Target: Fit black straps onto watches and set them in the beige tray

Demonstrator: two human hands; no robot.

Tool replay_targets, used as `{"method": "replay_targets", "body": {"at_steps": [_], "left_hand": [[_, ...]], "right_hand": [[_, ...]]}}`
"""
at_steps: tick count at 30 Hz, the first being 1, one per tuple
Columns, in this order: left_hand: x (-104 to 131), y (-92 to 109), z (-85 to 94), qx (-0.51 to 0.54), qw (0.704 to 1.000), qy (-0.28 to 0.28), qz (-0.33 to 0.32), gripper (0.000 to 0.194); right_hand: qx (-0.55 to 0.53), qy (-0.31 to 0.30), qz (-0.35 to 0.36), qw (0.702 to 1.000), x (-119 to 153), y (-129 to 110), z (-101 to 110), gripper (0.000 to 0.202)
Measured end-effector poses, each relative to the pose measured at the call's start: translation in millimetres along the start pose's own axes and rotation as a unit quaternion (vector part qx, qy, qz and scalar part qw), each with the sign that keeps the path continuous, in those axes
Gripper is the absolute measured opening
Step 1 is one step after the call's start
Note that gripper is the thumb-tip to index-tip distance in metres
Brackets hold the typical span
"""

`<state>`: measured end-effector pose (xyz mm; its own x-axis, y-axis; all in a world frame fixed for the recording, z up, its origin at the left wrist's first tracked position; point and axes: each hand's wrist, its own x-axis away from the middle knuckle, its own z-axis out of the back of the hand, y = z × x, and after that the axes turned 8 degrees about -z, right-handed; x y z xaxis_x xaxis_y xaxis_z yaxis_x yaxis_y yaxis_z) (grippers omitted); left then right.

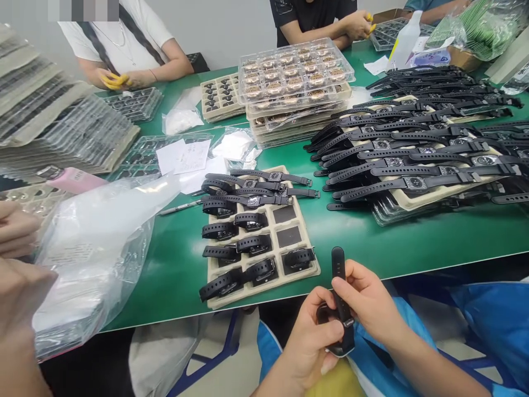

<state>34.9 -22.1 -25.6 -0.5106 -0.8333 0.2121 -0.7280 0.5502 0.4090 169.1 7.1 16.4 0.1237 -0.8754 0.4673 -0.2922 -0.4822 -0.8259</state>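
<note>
Both hands have a grip on one black watch: the left grip [316, 331] is closed around its looped lower part, thumb lying near the buckle, while the right grip [367, 295] pinches the strap below its rounded, holed tip. That watch [343, 309] is held clear of the surface [326, 231], just in front of its near edge, with the strap tip pointing away from the wearer. Beyond it and to the left, a cream tray [309, 234] carries more watches; some have their straps bent into loops, others lie flat across the far rows, and two pockets in the right-hand column show dark bottoms. To the right, a large pile of watches [415, 183] rests with straps stretched out on stacked trays. Farther back stands a stack of trays [264, 138] with round, gold-coloured pieces on top. A pen [182, 207] lies just left of the cream tray, near a big clear bag [95, 242]. Across the surface, two people [111, 60] have yellow items at their fingers.
</note>
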Motion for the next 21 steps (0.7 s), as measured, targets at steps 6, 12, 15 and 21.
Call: {"method": "replay_targets", "body": {"at_steps": [6, 12, 15, 21], "left_hand": [[3, 9, -11.9, 0.02, 0.998, 0.05, 0.028, 0.04], [5, -1, -4.9, 0.023, 0.997, 0.069, 0.029, 0.039], [6, -6, -0.7, 0.027, 0.996, 0.078, 0.027, 0.042], [7, -5, 3.0, -0.022, 0.996, 0.082, 0.024, 0.042]], "right_hand": [[0.016, 0.017, -0.002, 1.0, 1, 3, -1, 0.051], [0.012, 0.017, 0.011, 1.0, 0, 6, 0, 0.049], [0.02, 0.039, 0.043, 0.998, 0, 11, 0, 0.046], [0.086, 0.091, 0.155, 0.98, 4, 21, 5, 0.037]]}}
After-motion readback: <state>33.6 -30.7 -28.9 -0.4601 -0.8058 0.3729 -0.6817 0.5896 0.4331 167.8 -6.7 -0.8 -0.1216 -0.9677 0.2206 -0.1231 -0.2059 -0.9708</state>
